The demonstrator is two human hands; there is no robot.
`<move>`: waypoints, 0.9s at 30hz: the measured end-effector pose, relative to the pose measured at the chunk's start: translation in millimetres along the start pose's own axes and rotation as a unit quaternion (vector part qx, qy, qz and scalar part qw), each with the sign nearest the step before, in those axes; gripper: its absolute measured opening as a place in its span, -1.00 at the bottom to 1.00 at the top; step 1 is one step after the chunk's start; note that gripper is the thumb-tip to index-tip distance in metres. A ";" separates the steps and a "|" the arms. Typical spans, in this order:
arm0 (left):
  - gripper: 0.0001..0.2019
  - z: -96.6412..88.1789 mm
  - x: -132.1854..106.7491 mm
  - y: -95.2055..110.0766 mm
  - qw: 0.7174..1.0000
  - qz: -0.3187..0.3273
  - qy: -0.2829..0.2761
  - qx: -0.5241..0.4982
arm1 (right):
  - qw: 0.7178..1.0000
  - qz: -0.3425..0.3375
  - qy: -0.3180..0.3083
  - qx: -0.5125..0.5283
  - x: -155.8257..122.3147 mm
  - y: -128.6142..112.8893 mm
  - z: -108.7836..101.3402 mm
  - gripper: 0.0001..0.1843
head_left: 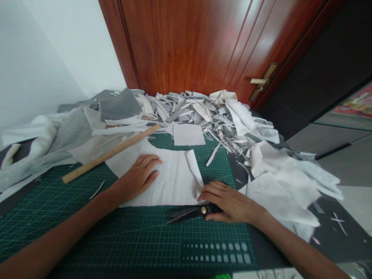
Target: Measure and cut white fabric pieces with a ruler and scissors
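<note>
White ribbed fabric (165,182), soft, light and limp by its look, spread flat at the middle of a green cutting mat (87,221), long axis left to right, best lifted by the free near edge. Left hand (136,178) opened flat, pressed on it. Right hand (229,201) curled at the fabric's right end above black scissors (188,214), grip undeterminable. Wooden ruler (110,153) angled toward a heap of fabric scraps (197,112) past the mat's far edge.
</note>
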State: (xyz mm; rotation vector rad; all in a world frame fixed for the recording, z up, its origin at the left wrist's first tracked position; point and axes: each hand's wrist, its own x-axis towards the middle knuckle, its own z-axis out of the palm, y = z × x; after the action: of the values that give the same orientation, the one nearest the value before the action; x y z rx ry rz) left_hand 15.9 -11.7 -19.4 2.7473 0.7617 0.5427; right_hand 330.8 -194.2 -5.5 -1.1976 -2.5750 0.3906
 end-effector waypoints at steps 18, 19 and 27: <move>-0.63 3.3 -7.0 1.0 1.000 -0.019 -0.004 -0.007 | 0.987 0.141 0.073 -0.031 -42.1 71.5 -31.8 -0.60; -0.63 3.0 -7.0 1.4 1.000 -0.020 -0.004 -0.007 | 0.984 0.154 0.084 -0.042 -46.0 78.3 -33.2 -0.60; -0.62 5.5 -8.2 0.9 1.000 -0.017 0.005 0.003 | 0.919 0.295 0.210 -0.157 -79.3 135.4 -32.7 -0.63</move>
State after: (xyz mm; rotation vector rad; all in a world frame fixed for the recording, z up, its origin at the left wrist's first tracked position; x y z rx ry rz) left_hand 12.0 -17.6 -26.4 2.7333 0.8120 0.5483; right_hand 486.3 -167.4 -33.5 -1.9281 -1.9148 -0.1726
